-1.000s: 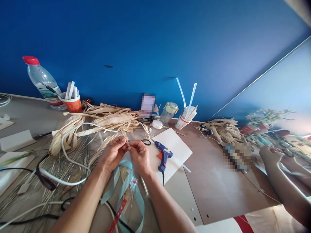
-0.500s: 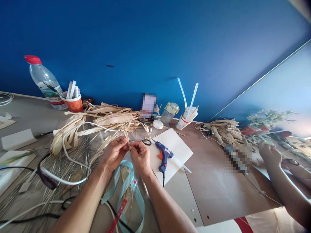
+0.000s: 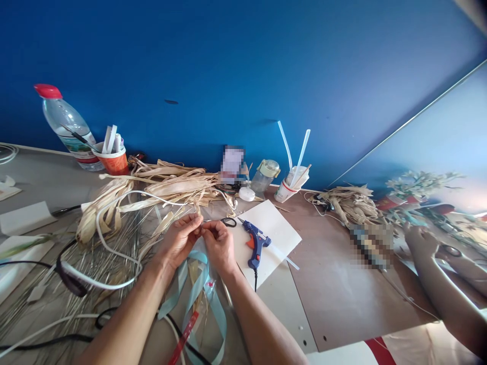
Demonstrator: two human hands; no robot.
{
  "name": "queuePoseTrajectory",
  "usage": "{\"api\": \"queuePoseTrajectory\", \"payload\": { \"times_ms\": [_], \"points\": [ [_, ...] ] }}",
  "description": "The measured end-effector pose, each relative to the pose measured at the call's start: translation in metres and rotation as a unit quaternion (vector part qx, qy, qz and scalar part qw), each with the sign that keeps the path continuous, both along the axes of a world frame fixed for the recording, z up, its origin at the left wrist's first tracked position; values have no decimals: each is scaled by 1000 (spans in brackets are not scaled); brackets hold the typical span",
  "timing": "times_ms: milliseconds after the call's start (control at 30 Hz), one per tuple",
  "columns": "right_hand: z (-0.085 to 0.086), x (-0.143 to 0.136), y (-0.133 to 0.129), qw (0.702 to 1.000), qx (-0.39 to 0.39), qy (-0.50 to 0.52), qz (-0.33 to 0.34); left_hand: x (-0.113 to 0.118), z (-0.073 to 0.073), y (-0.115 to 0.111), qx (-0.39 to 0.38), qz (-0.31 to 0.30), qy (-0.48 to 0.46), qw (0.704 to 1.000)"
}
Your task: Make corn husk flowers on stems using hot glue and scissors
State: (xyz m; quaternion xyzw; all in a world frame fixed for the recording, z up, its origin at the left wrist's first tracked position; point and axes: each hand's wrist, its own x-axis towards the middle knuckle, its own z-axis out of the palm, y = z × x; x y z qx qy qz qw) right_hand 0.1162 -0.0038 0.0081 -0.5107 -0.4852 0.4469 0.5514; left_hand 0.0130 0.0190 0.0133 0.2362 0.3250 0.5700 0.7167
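Observation:
My left hand [image 3: 184, 234] and my right hand [image 3: 217, 242] meet in the middle of the view, fingertips pinched close together. A small piece of dried corn husk [image 3: 197, 208] sticks up from the left fingers. What the right fingertips pinch is too small to make out. Below my hands hangs or lies a light blue ribbon [image 3: 198, 291], with clear wrapping and a red strip [image 3: 184, 337] near it. Just right of my right hand, a blue glue gun [image 3: 257, 244] rests on a white sheet [image 3: 279, 223].
Dried husks [image 3: 178, 185] lie along the wall behind thin wires [image 3: 129, 243] and a white cable [image 3: 99, 228]. A bottle [image 3: 72, 126], an orange cup [image 3: 115, 163], a jar [image 3: 263, 177] and a cup with glue sticks [image 3: 286, 191] stand there. At right, a co-worker's hands [image 3: 422, 241] work near flowers.
My hands stay almost in place, still pinched together. The whole view shifts very slightly. At the right, the co-worker's hands have moved a little.

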Motion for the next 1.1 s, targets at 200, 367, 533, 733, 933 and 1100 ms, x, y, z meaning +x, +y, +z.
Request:
{"api": "queuePoseTrajectory", "payload": {
  "times_ms": [200,367,533,733,933,1100],
  "points": [
    [0,2,0,999,-11,-35,3,3,0,-1,1,-2,22,1000],
    [4,11,0,997,-4,-59,-41,3,-5,-1,29,6,122,992],
    [7,19,4,999,8,-41,-33,6,-9,-3,72,-27,237,969],
    [12,22,5,984,40,-156,-70,11,-7,-6,60,-61,237,968],
    [15,23,5,987,18,-148,-58,12,-1,-8,43,-83,190,977],
    [16,25,6,992,16,-120,-41,12,6,-9,4,-95,111,989]
  ]
}}
